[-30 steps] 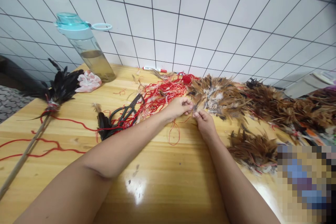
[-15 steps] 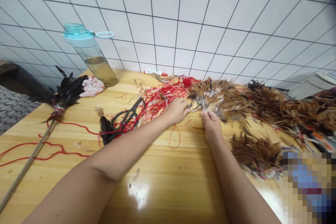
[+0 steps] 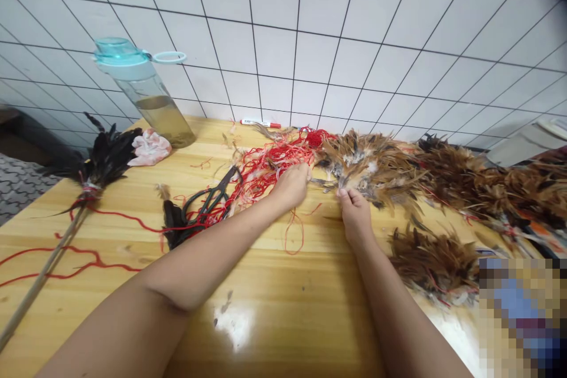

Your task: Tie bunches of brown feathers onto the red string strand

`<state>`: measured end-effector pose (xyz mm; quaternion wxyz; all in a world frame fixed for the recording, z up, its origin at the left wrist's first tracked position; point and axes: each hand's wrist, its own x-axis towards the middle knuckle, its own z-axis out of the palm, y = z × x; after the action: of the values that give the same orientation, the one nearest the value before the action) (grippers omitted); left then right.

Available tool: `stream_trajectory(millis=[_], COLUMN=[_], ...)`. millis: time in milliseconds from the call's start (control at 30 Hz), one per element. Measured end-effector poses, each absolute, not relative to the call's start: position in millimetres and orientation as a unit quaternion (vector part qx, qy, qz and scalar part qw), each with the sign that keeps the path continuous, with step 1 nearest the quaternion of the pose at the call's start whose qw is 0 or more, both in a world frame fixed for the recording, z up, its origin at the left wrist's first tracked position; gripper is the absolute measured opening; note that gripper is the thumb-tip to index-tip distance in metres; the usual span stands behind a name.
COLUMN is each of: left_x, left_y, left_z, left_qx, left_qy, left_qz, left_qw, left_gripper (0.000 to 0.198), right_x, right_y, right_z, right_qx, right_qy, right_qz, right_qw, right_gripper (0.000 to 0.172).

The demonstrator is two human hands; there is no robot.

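My left hand (image 3: 292, 185) is closed at the right edge of a tangle of red string (image 3: 277, 156); whatever its fingers hold is hidden. To its right, my right hand (image 3: 355, 209) pinches a feather at the near edge of a pile of brown feathers (image 3: 376, 159). A few dark, loose feathers lie between the two hands. Just in front of them, a thin loop of red string (image 3: 294, 236) rests on the wooden table (image 3: 274, 307). Black scissors (image 3: 212, 198) lie left of the tangle, beside a small black feather bunch (image 3: 172, 218).
On the left lies a stick (image 3: 44, 271) with black feathers (image 3: 106, 153) tied to its end. Behind it are a crumpled pinkish tissue (image 3: 150, 147) and a water bottle (image 3: 159, 106). A marker (image 3: 260, 124) lies by the tiled wall. More brown feather bundles (image 3: 436, 257) lie on the right.
My left hand has drawn back slightly left, away from the brown feathers, and its fingers have closed in. My right hand has barely moved. The view has shifted a little.
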<state>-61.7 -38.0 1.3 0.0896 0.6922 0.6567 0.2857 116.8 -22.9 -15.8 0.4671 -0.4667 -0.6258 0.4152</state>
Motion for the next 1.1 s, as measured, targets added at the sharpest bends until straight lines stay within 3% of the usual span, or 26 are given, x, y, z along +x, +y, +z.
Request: stream_trajectory(millis=[267,467,667,767,933,1100], left_x=[-63,-67,-66,-63,-50,-36], left_y=[-40,-41,-43,-43,-47,-55], left_z=[11,7,12,18,21,22], left_qx=[0.638,0.708,0.669,0.624,0.547,0.525], left_qy=[0.646,0.647,0.644,0.647,0.583,0.540], left_qz=[0.372,0.261,0.362,0.412,0.475,0.469], left_qw=[0.194,0.106,0.084,0.152,0.368,0.462], left_gripper=[0.021,0.025,0.016,0.011,0.010,0.011], right_x=[116,115,115,115,115,114], right_y=[-23,-25,-25,-25,-25,-26], right_z=[-15,-14,-15,-15,-16,-14], right_qx=[-0.484,-0.487,-0.492,-0.487,-0.481,-0.484], right_qy=[-0.621,-0.634,-0.634,-0.638,-0.646,-0.657], right_qz=[0.408,0.394,0.390,0.385,0.378,0.362], right_qw=[0.462,0.454,0.451,0.455,0.457,0.450], right_gripper=[0.029,0.028,0.029,0.028,0.026,0.027])
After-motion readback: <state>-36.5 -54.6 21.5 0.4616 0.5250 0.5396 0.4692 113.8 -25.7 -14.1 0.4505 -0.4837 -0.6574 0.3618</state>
